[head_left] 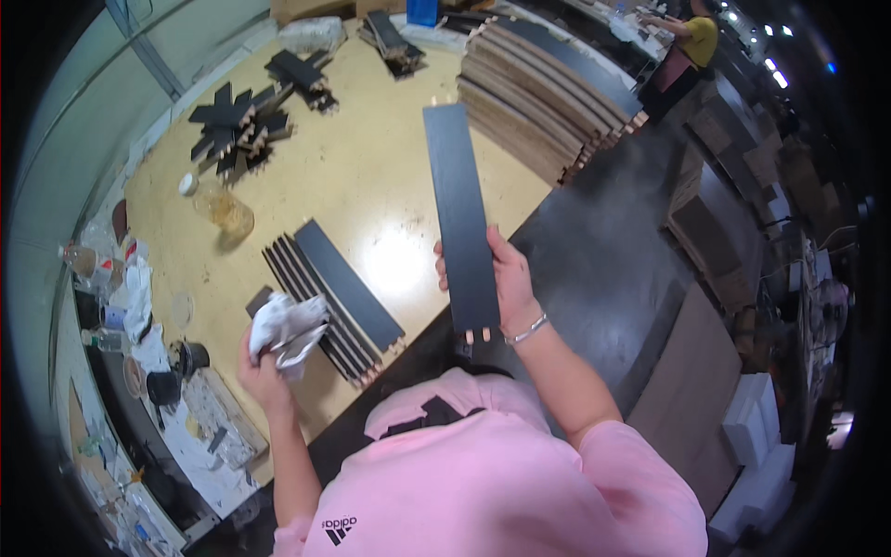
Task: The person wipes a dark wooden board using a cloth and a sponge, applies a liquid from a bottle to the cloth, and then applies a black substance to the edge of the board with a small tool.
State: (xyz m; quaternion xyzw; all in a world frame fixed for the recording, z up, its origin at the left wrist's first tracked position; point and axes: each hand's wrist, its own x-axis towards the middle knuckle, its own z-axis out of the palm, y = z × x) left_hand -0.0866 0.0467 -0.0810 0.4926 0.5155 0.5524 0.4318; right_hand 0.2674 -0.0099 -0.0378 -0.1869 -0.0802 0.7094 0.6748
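My right hand (509, 281) grips a dark grey wooden slat (457, 195) near its lower end and holds it up over the table's edge. Short pale dowels stick out of the slat's ends. A crumpled white cloth (290, 325) is bunched in my left hand (264, 376), whose fingers close round it. Just right of the cloth, a row of dark slats (320, 320) stands on edge on the table. One more slat (348, 288) lies flat-side up along that row. Part of a dark piece shows behind the cloth.
The yellow table (362, 158) carries a tall stack of boards (529, 84) at the far right. Small dark pieces (237, 125) lie heaped at the far left, near a bottle of yellowish liquid (223, 206). Cups and rags crowd the left side. Flat cardboard (691, 399) leans at right.
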